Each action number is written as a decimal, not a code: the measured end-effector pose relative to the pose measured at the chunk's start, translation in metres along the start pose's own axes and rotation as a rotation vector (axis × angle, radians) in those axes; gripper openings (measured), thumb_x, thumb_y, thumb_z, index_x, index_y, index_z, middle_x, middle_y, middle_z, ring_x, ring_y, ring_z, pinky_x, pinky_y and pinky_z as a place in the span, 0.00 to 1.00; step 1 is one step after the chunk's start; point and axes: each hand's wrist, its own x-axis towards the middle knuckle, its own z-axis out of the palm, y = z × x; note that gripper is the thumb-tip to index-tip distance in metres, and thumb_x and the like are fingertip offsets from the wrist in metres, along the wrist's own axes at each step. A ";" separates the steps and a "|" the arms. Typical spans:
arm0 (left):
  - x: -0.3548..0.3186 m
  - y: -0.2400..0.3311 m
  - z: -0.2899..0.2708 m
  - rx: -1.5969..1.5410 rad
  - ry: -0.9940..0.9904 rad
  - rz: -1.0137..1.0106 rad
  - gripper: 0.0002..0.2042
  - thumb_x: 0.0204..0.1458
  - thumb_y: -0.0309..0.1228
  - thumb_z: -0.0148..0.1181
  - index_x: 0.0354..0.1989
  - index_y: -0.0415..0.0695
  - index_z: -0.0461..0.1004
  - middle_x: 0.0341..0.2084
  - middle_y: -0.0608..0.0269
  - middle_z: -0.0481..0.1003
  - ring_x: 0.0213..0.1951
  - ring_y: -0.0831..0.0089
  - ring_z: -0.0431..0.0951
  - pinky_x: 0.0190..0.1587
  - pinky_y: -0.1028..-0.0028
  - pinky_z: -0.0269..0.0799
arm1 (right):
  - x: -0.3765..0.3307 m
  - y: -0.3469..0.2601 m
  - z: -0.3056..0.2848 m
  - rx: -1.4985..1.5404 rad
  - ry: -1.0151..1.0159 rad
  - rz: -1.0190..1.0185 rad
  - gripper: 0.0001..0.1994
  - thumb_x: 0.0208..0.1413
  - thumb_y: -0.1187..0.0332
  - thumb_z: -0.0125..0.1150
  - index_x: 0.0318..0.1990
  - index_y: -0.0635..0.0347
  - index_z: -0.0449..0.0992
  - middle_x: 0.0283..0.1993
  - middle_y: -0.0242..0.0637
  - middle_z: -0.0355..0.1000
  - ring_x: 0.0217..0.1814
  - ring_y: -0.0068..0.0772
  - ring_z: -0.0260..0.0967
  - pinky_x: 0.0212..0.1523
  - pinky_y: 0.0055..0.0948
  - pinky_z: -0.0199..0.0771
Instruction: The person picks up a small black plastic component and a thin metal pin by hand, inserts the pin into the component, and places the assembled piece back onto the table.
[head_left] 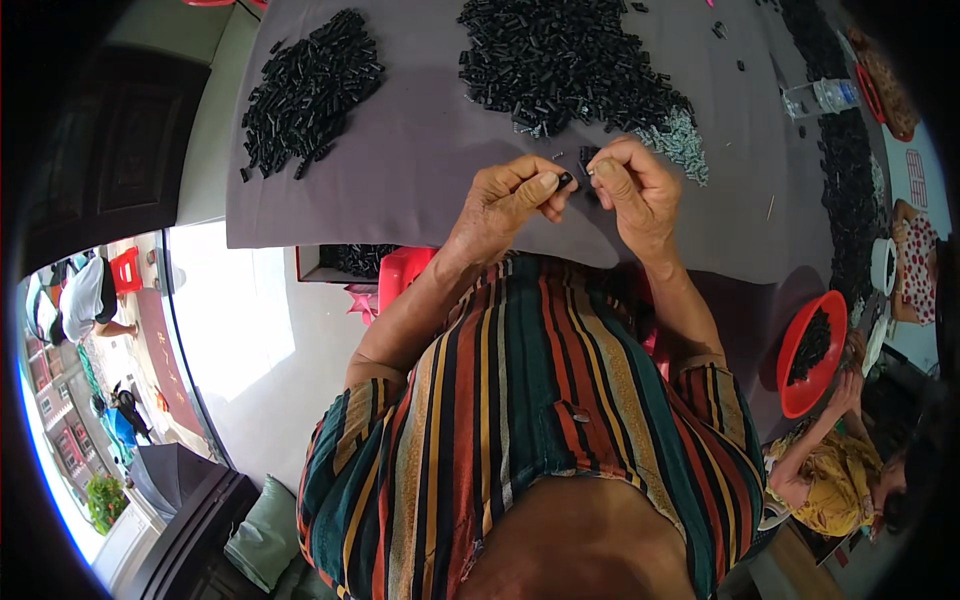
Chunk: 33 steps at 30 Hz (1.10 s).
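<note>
My left hand (512,200) pinches a small black plastic piece (565,180) between thumb and fingertips. Close by on its right, my right hand (637,195) is closed in a pinch, with a tiny pale bit at its fingertips that is too small to name. A few loose black pieces (586,156) lie on the cloth beside the right fingertips. Just beyond both hands spreads a large heap of black plastic pieces (570,65). Small silvery metal parts (678,145), perhaps screws, are piled at its right edge.
A second black heap (315,90) lies at left on the grey tablecloth (420,190). At right are a red bowl (788,365) of black pieces, a clear plastic bottle (835,97) and a long dark row of pieces (850,190). Other people sit along the right side.
</note>
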 end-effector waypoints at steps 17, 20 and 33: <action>-0.004 -0.020 0.000 0.032 0.105 -0.062 0.08 0.55 0.28 0.52 0.32 0.35 0.72 0.20 0.66 0.70 0.24 0.81 0.69 0.28 0.80 0.68 | -0.004 0.001 0.003 -0.485 -0.159 -0.140 0.05 0.51 0.74 0.57 0.28 0.65 0.69 0.24 0.34 0.66 0.25 0.23 0.64 0.25 0.21 0.62; -0.003 -0.020 0.000 0.064 0.141 -0.043 0.07 0.54 0.27 0.53 0.33 0.35 0.72 0.21 0.65 0.70 0.23 0.81 0.69 0.28 0.80 0.69 | -0.006 0.007 0.010 -0.497 -0.082 -0.244 0.04 0.49 0.76 0.58 0.27 0.64 0.68 0.23 0.34 0.63 0.22 0.26 0.61 0.22 0.25 0.61; -0.008 -0.021 0.003 0.150 0.203 -0.016 0.04 0.49 0.21 0.56 0.34 0.36 0.71 0.26 0.65 0.73 0.27 0.81 0.71 0.31 0.81 0.70 | -0.009 0.013 0.016 -0.527 -0.053 -0.231 0.04 0.49 0.76 0.57 0.28 0.64 0.68 0.23 0.35 0.64 0.22 0.28 0.62 0.22 0.25 0.62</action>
